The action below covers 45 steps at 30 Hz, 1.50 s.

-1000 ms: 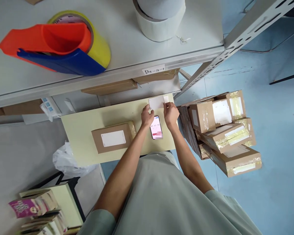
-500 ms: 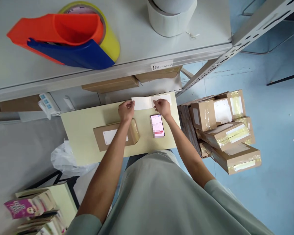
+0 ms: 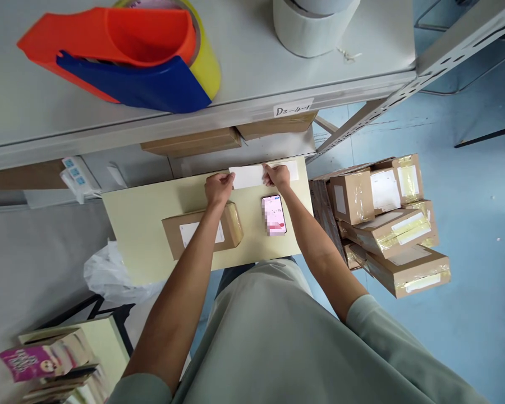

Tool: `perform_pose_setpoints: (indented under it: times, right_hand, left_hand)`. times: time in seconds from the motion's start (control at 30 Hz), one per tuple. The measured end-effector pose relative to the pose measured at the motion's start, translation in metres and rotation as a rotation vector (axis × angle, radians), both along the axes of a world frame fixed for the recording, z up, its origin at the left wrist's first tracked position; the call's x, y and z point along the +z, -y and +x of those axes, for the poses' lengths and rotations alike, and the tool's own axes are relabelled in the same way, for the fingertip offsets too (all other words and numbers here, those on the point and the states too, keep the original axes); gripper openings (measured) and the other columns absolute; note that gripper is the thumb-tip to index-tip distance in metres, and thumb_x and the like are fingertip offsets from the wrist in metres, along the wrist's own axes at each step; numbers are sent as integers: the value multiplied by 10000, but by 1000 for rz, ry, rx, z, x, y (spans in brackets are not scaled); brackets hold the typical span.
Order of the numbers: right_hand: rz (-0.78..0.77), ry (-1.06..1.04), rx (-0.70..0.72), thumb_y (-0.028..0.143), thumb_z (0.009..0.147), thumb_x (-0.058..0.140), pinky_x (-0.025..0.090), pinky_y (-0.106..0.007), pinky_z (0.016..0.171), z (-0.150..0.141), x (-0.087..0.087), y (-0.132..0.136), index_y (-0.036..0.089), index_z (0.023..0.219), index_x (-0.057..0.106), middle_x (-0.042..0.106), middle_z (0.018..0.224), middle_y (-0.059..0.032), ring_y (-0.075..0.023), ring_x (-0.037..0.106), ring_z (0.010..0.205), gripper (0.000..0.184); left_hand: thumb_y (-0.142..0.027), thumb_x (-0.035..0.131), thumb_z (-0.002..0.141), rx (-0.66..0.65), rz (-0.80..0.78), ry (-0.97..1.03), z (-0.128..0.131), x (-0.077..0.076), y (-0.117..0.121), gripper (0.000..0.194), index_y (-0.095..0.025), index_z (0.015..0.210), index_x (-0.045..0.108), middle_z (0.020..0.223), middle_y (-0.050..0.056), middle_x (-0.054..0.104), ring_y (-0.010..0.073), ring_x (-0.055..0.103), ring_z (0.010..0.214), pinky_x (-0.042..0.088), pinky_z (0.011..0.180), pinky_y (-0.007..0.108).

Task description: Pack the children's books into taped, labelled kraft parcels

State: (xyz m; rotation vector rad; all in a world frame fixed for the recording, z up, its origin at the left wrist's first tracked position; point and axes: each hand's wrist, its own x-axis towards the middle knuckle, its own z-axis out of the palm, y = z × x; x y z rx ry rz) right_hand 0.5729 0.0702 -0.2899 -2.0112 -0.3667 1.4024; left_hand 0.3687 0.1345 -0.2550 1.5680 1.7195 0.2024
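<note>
My left hand (image 3: 219,188) pinches the left end of a white paper label strip (image 3: 247,177) at the back edge of the cream table. Farther right, my right hand (image 3: 278,176) is closed on the same strip, its fingers covering part of it, and some white paper shows beyond the hand. Just below my right hand lies a phone (image 3: 274,215) with its pink screen lit. A taped cardboard box (image 3: 233,224) with a white label rests on the table beneath my left forearm, which hides part of it.
Over the table's back edge juts a grey metal shelf (image 3: 244,73) holding a red and blue tape dispenser (image 3: 151,36) and white rolls (image 3: 315,28). Labelled boxes (image 3: 416,272) are stacked at right. A white plastic bag (image 3: 109,275) is at left, near books (image 3: 54,359).
The view has shifted slightly, moving the shelf items rightward. Both hands stay on the label strip, and its left part now looks flatter between them. The box and phone stay put.
</note>
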Motion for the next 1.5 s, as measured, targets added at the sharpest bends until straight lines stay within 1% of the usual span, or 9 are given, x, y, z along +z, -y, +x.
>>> perform_pose_setpoints:
  times: [0.27, 0.63, 0.73, 0.83, 1.0, 1.1, 1.23, 1.37, 1.5]
  right_hand:
    - [-24, 7, -17, 483, 1053, 702, 530, -176, 463, -1, 1, -3, 211, 556, 588, 681, 497, -9, -101, 634, 382, 577]
    - [-50, 90, 12, 466, 1052, 707, 494, -176, 453, -1, 3, -3, 221, 539, 564, 649, 479, 5, -90, 582, 357, 586]
    - [-51, 93, 17, 459, 1057, 700, 498, -184, 458, -2, 3, -2, 223, 547, 569, 637, 471, 7, -93, 576, 359, 577]
    - [-61, 84, 6, 426, 1075, 675, 523, -204, 484, -4, 7, -1, 218, 577, 590, 654, 493, -3, -105, 588, 376, 546]
    - [-130, 138, 60, 451, 1092, 638, 608, -267, 651, -5, 19, -6, 220, 642, 636, 691, 540, -39, -166, 674, 468, 506]
    - [-146, 158, 166, 519, 1072, 655, 615, -280, 789, -7, 32, -5, 220, 653, 642, 683, 528, -53, -195, 730, 567, 515]
    - [104, -9, 176, 705, 961, 720, 609, -272, 818, -22, 67, 34, 200, 732, 669, 747, 659, -74, -198, 752, 723, 556]
    - [421, -249, 57, 872, 851, 684, 605, -304, 822, -46, 116, 117, 207, 842, 708, 768, 858, -63, -208, 733, 844, 665]
    - [508, -182, 30, 772, 764, 846, 527, -292, 711, -57, 151, 193, 229, 761, 670, 661, 758, 8, -169, 622, 740, 571]
  left_hand:
    - [-404, 689, 923, 43, -48, -19, 1, 1, 1, 268, -161, 887, 797, 683, 27, 729, 214, 714, 735, 520, 753, 288]
    - [-366, 679, 949, 96, 84, -71, -3, 13, 3, 235, -172, 844, 761, 836, 72, 777, 237, 712, 847, 529, 859, 322]
    - [-380, 649, 970, 142, 88, 8, -25, 30, 3, 259, -168, 854, 741, 778, 55, 740, 213, 694, 809, 537, 820, 295]
    - [-402, 652, 967, 182, 60, 148, -49, 58, 13, 266, -161, 892, 736, 726, 27, 689, 185, 658, 736, 537, 746, 278]
    - [-499, 750, 880, 283, 21, 347, -76, 112, 57, 343, -162, 947, 761, 748, 14, 685, 183, 662, 732, 536, 703, 286]
    - [-564, 848, 755, 361, -25, 493, -82, 134, 88, 470, -153, 970, 776, 794, 32, 731, 204, 691, 747, 552, 698, 310]
    - [-606, 911, 668, 416, -71, 615, -87, 147, 123, 560, -140, 948, 779, 827, 60, 765, 236, 731, 825, 586, 762, 344]
    - [-640, 912, 683, 368, -136, 682, -88, 145, 150, 572, -158, 958, 775, 883, 66, 779, 222, 730, 859, 580, 807, 341]
    - [-609, 889, 763, 199, -162, 688, -85, 143, 168, 492, -176, 975, 790, 947, 61, 781, 208, 718, 923, 564, 878, 330]
